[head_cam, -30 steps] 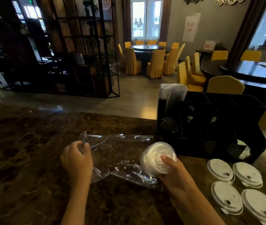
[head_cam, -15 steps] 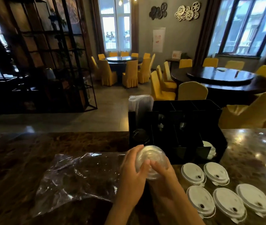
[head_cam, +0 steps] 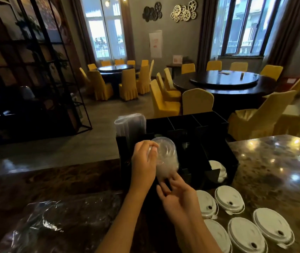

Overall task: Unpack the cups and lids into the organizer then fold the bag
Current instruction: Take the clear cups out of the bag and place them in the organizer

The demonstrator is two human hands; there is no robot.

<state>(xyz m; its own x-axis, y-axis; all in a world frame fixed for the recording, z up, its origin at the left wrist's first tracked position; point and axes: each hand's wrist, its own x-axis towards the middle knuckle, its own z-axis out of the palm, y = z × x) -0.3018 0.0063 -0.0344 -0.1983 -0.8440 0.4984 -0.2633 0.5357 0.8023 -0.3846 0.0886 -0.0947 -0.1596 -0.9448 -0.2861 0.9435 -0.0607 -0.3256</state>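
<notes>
left hand [head_cam: 143, 161] gripping upright cup stack [head_cam: 166, 157]

I see clear cup stack [head_cam: 165, 157] motion-blurred, cup count unreadable; left hand [head_cam: 143, 161] covers its 9 o'clock side. Bag [head_cam: 57, 223] cut by bottom edge. Organizer [head_cam: 216, 143] compartments too dark, contents unclear. Nearest white lids [head_cam: 244, 234] cropped at 6 o'clock.
</notes>
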